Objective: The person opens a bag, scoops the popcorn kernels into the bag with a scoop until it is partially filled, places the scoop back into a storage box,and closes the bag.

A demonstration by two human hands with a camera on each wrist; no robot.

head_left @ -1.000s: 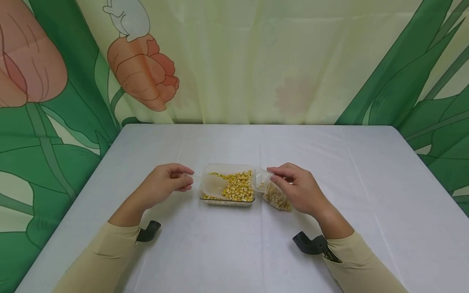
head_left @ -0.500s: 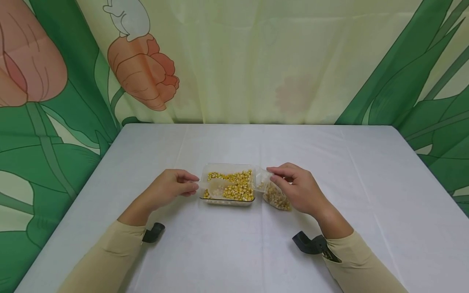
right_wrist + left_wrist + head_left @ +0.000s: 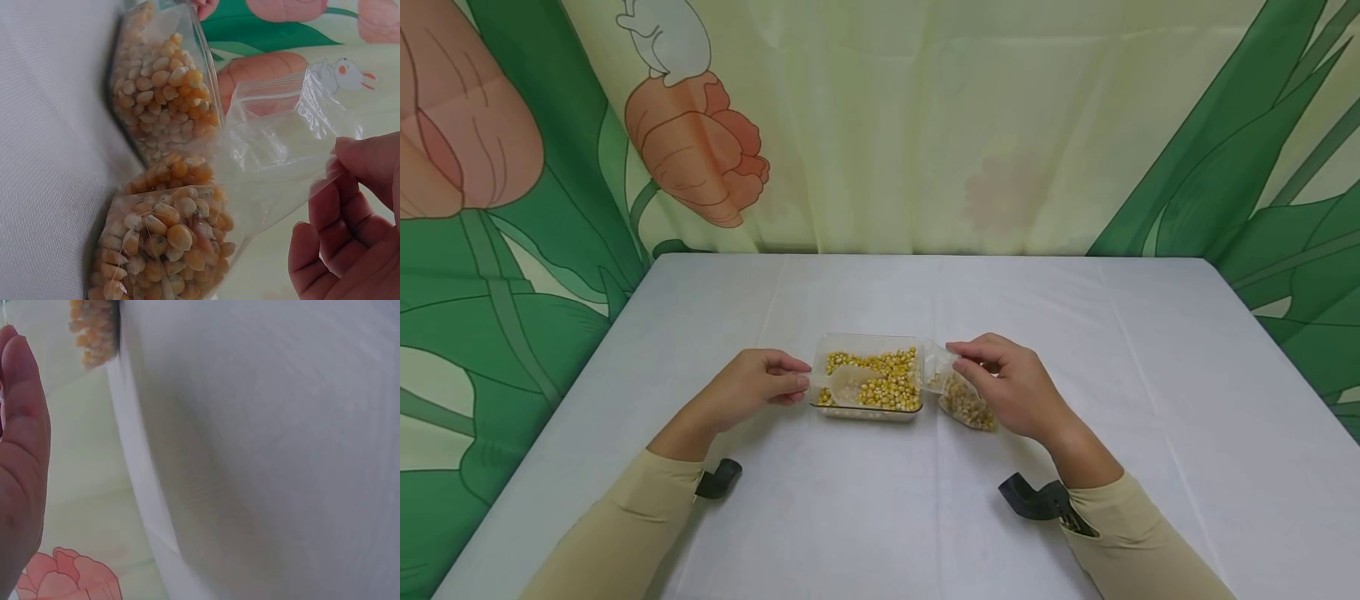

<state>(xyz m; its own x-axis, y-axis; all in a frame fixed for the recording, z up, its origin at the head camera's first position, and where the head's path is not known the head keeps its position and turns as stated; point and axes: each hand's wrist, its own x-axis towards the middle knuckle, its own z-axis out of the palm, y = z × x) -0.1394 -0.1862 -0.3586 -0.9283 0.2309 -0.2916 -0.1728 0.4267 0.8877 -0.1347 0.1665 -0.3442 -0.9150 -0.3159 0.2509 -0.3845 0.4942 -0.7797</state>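
A clear rectangular container point(image 3: 867, 414) with yellow corn kernels point(image 3: 895, 379) stands mid-table in the head view. My left hand point(image 3: 752, 387) is at its left end, pinching the handle of a translucent scoop point(image 3: 850, 379) whose bowl lies among the kernels. In the left wrist view only the side of that hand point(image 3: 22, 444) shows, and the scoop is out of sight. On the container's right, my right hand point(image 3: 1007, 383) pinches the upper edge of a clear zip bag point(image 3: 269, 150). The bag's mouth faces the container, and corn kernels point(image 3: 169, 244) fill its bottom, which rests on the table.
A white cloth covers the table point(image 3: 865, 508). Behind it hangs a curtain point(image 3: 880, 125) printed with flowers, leaves and a rabbit. Black wrist mounts point(image 3: 1037, 498) stick out below both sleeves.
My left hand has moved right toward the container, pushing the scoop down into the kernels. The right hand and the bag have stayed in place.
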